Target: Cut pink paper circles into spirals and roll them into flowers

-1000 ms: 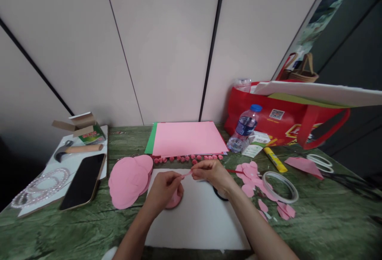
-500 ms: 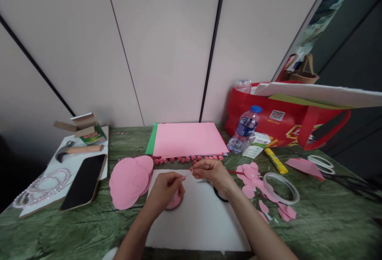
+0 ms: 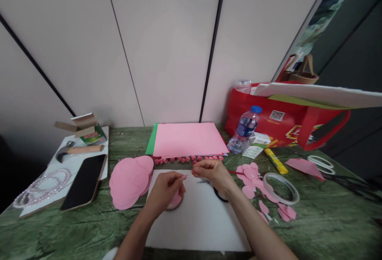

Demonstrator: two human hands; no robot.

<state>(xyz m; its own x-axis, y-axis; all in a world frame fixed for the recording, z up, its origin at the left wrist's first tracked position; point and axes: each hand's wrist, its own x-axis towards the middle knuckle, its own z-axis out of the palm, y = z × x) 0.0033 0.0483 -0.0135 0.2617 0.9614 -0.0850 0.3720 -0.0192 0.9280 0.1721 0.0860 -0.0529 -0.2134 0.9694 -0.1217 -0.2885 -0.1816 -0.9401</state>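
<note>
Over a white board (image 3: 203,220), my left hand (image 3: 167,192) pinches pink paper (image 3: 184,176), whose small tip sticks out past the thumb and forefinger. A rounded pink paper piece (image 3: 175,201) shows below that hand's fingers; whether it is the same piece I cannot tell. My right hand (image 3: 213,174) is just to the right, its thumb and forefinger pressed together on something too small to make out. A narrow gap lies between the two sets of fingertips. Scissors (image 3: 220,194) with black handles lie on the board, partly hidden under my right wrist.
Pink paper petals (image 3: 128,184) are stacked left, with more cut pieces (image 3: 250,176) right beside a tape roll (image 3: 281,188). Rolled pink flowers (image 3: 188,159) line the board's back edge, before paper sheets (image 3: 191,138). A bottle (image 3: 245,128), phone (image 3: 84,182) and hammer (image 3: 79,149) stand or lie around.
The pale strip that stretched between my hands no longer shows clearly. My right fingertips have shifted very slightly; my left hand stays nearly in place.
</note>
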